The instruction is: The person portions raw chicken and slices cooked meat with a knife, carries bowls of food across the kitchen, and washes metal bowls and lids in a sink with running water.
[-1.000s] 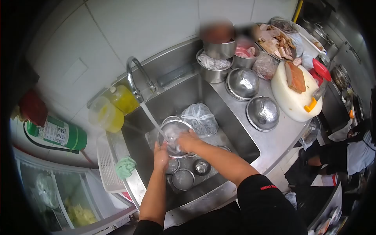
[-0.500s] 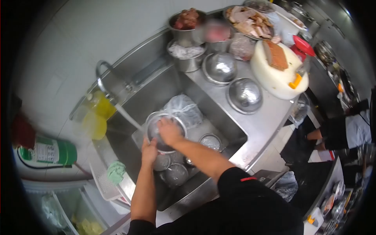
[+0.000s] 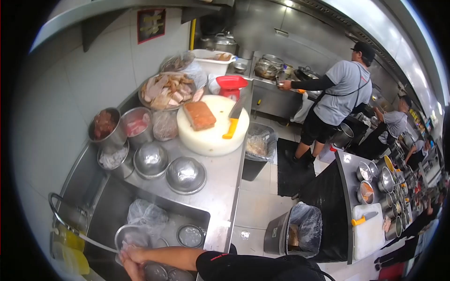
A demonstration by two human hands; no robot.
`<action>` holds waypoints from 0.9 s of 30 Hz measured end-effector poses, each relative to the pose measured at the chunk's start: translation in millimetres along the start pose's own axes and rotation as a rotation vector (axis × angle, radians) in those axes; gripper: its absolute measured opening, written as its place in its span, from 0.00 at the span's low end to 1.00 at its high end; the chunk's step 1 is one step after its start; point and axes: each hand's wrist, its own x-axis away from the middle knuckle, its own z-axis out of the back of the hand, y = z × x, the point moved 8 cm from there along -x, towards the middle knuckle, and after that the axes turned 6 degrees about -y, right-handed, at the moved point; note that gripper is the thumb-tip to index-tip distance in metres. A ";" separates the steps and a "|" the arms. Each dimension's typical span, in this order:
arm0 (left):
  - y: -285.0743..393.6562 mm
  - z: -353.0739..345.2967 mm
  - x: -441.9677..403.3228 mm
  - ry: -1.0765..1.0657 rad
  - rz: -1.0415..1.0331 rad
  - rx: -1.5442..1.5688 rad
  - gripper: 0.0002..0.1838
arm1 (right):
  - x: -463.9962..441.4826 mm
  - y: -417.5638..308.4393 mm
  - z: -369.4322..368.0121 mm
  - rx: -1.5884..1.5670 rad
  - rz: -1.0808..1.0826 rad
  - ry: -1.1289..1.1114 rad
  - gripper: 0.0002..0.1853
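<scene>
A round metal bowl (image 3: pixel 132 232) is in the sink at the lower left, under the end of the pale tap hose (image 3: pixel 98 242). My left hand (image 3: pixel 132 269) is closed at the bowl's near edge. My right hand (image 3: pixel 136 254) lies at the bowl's near side, its fingers smeared and partly hidden. A clear plastic bag (image 3: pixel 146 214) rests in the sink behind the bowl. To the right is a round metal dish (image 3: pixel 190 235). More metal bowls (image 3: pixel 155 272) sit below my right forearm.
Two upturned metal bowls (image 3: pixel 186 175) stand on the steel counter (image 3: pixel 220 180). Beyond them are a round white cutting board (image 3: pixel 211 145) with a meat slab (image 3: pixel 199 115) and yellow-handled knife (image 3: pixel 233 122). Bins (image 3: pixel 279 234) stand right. A co-worker (image 3: pixel 341 91) is at the stove.
The view has swung up and to the right, so the sink and my hands now appear lower left. My right hand has shifted toward the bowl's near edge, beside my left.
</scene>
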 end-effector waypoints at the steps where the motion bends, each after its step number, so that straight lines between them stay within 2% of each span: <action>1: -13.5 42.0 -39.0 0.023 -0.060 0.047 0.32 | -5.7 7.3 -15.3 0.142 0.072 -0.179 0.23; 3: 13.6 33.6 -16.9 -0.085 -0.089 -0.138 0.30 | 3.9 4.9 -15.3 0.395 0.143 -0.462 0.26; 4: 27.6 20.5 4.2 -0.135 -0.095 -0.230 0.29 | -1.0 25.3 6.3 0.578 0.161 -0.237 0.27; 6: 32.8 5.1 32.2 -0.116 0.002 -0.294 0.31 | 7.9 11.8 37.6 0.812 0.300 0.089 0.25; 8: 31.8 -8.6 39.5 -0.123 0.133 -0.402 0.35 | 35.4 -35.9 75.4 0.952 0.548 0.274 0.19; 11: 34.4 -4.5 1.1 -0.351 -0.103 -0.623 0.34 | 57.1 -87.7 74.4 0.831 0.824 0.254 0.23; 12: 50.8 -21.0 10.1 -0.465 -0.196 -0.674 0.35 | 30.8 -71.1 74.5 0.720 0.470 0.122 0.24; 15: 79.6 -44.3 28.0 -0.313 -0.593 -0.323 0.40 | 22.3 34.7 88.4 -0.313 -0.543 0.300 0.25; 16: 82.9 -56.4 47.1 -0.049 -0.790 -0.704 0.39 | 32.0 40.6 57.7 -0.453 -0.650 0.128 0.31; 17: 75.8 -74.7 66.7 0.237 -0.970 -1.076 0.38 | 35.5 51.4 35.8 -0.468 -0.671 0.119 0.35; 18: 43.7 -56.1 60.3 0.276 -0.905 -0.935 0.40 | 36.2 71.1 19.5 -0.475 -0.688 0.100 0.39; 20: 21.9 -23.0 38.6 0.048 -0.521 -0.394 0.37 | 15.8 99.4 30.4 -0.037 -0.617 0.172 0.41; 21: 14.6 11.9 21.5 -0.026 -0.482 -0.354 0.34 | 33.1 87.0 56.0 -0.157 -0.622 0.112 0.38; 22: 39.1 19.7 25.4 0.086 -0.425 -0.860 0.27 | 19.5 75.6 62.5 0.031 -0.407 0.113 0.34; 23: 41.3 25.7 15.5 0.149 -0.240 -1.008 0.21 | 6.6 75.1 54.7 0.122 -0.281 -0.049 0.29; 24: 47.5 27.0 10.6 0.184 -0.210 -1.056 0.19 | 11.4 59.2 69.5 -0.041 -0.305 0.201 0.28; 25: -7.2 89.4 -51.6 0.201 -0.278 -0.788 0.17 | 21.3 41.0 84.7 -0.203 -0.279 0.459 0.26; 26: 3.6 58.5 -28.6 0.330 -0.261 -0.569 0.18 | 33.7 27.3 81.4 -0.291 -0.246 0.825 0.27; 27: 18.7 19.0 -0.4 0.462 -0.275 -0.339 0.19 | 42.0 10.5 50.7 -0.329 -0.228 0.878 0.28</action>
